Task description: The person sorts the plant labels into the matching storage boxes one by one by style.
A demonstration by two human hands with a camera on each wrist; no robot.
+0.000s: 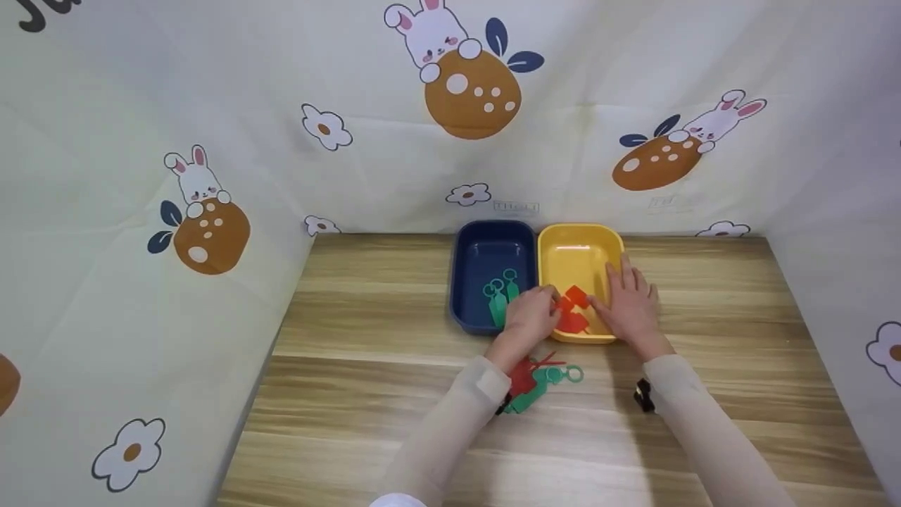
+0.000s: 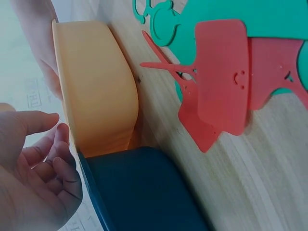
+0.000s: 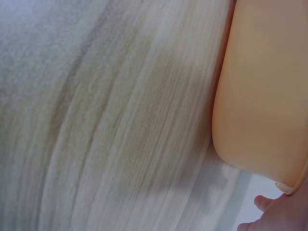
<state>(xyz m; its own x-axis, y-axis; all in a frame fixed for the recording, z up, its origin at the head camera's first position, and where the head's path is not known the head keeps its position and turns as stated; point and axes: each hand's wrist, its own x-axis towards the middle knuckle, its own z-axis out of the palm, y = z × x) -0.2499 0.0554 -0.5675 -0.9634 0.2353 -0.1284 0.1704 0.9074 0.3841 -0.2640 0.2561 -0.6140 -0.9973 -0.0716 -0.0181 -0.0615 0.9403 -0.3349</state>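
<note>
My left hand is over the shared edge of the blue and yellow trays, fingers loosely bent. In the left wrist view, nothing shows between that thumb and fingers. Beside its fingertips, several flat red plastic tags lie in the yellow tray. My right hand rests on that tray's right rim, fingers extended and thumb reaching inside near a red tag. In the blue tray are green ringed plastic tags, partly hidden by my left hand.
On the wooden table, in front of the trays, lies an overlapping pile of red tags with thin tails and green tags with rings. My left forearm partly covers it. A patterned cloth hangs behind the trays.
</note>
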